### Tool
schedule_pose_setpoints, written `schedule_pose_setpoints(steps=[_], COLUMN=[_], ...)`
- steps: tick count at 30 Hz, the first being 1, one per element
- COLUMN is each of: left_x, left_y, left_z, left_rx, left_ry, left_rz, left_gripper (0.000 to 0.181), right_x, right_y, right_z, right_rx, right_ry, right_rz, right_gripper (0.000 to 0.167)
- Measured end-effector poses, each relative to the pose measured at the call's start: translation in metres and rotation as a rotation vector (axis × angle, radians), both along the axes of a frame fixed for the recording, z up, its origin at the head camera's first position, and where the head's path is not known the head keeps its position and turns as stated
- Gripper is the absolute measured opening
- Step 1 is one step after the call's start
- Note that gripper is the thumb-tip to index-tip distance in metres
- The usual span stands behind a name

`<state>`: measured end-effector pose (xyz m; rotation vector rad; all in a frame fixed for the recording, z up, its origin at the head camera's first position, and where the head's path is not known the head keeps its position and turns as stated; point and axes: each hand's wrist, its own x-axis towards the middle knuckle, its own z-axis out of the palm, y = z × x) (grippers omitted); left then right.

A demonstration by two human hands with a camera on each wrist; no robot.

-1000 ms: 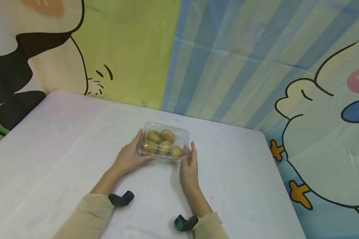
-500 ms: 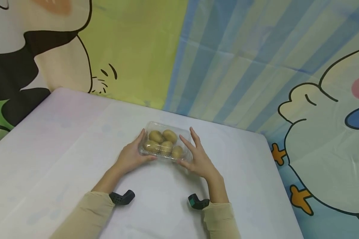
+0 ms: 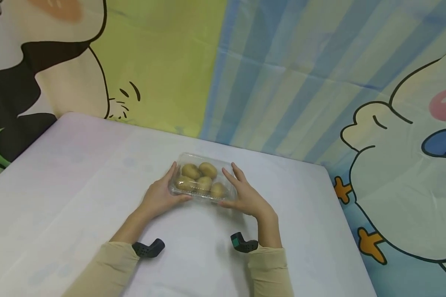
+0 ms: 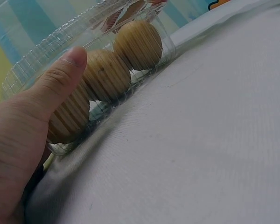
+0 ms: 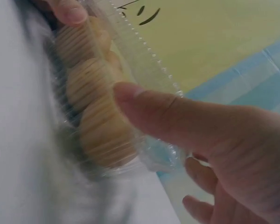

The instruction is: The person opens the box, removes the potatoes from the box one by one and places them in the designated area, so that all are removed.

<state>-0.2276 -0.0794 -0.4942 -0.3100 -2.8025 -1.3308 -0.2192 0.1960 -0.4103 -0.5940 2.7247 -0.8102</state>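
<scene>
A clear plastic clamshell box [image 3: 198,158] with a ribbed edge is between both hands near the middle of the head view. Several small, yellow-brown potatoes [image 3: 208,169] show through its plastic. My left hand [image 3: 160,197] grips the box's left side, its thumb across the front and its fingers round the end. My right hand [image 3: 249,197] holds the right side, fingers spread at the top edge and thumb on the front. In the right wrist view that thumb lies against the front wall, other fingers curling behind the end. Whether the box touches the cloth, I cannot tell.
A white cloth covers the table [image 3: 78,198], whose far edge meets a printed backdrop [image 3: 163,74] with cartoon figures and blue stripes. Each wrist wears a small black camera, one at the left sleeve [image 3: 100,264], another at the right sleeve [image 3: 269,268].
My right hand has turned from under the box's right end to a spread hold over its right edge, thumb in front. The left hand's grip is unchanged and the box has barely moved.
</scene>
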Motion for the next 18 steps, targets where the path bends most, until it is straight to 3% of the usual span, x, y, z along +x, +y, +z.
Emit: schedule_pose_setpoints(steps=[9, 18], left_x=[0.0, 0.0], left_y=[-0.002, -0.001], left_z=[0.0, 0.0], left_rx=[-0.009, -0.022], left_ry=[0.002, 0.021], left_rz=[-0.001, -0.011], left_gripper=[0.125, 0.122], right_x=[0.0, -0.001], right_y=[0.005, 0.007], right_z=[-0.014, -0.015], right_rx=[-0.006, -0.01], right_ry=[0.125, 0.245], right_rz=[-0.013, -0.016], right_gripper=[0.088, 0.081])
